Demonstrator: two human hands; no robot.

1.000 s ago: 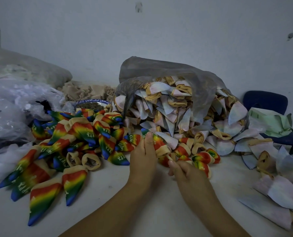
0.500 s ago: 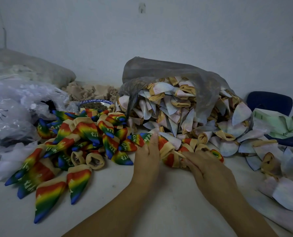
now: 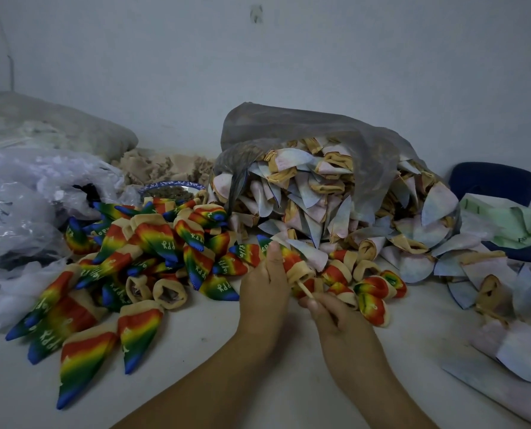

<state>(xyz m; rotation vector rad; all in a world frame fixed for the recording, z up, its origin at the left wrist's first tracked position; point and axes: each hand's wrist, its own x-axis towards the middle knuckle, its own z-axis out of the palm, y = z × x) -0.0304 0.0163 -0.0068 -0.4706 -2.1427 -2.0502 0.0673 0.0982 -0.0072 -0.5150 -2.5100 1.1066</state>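
My left hand [image 3: 265, 292] grips a rainbow-printed cloth cone [image 3: 290, 261] at the centre of the white table [image 3: 214, 342], thumb lying along the cone. My right hand [image 3: 335, 323] pinches a thin pale stick [image 3: 304, 289] whose far end goes into the cone's tan open end. A heap of finished rainbow cones [image 3: 152, 252] spreads to the left. A few short rolled rainbow pieces [image 3: 372, 292] lie just right of my hands.
A grey plastic bag [image 3: 304, 140] at the back spills pale inside-out cones [image 3: 313, 205] toward the right edge. Clear plastic bags [image 3: 26, 205] pile at the left. A blue-rimmed bowl [image 3: 171, 188] sits behind the rainbow heap. A blue chair [image 3: 493, 181] with green cloth stands at right.
My right hand drew back toward me from the cone's open end, and the stick now shows between its fingers and the cone. My left hand kept its hold.
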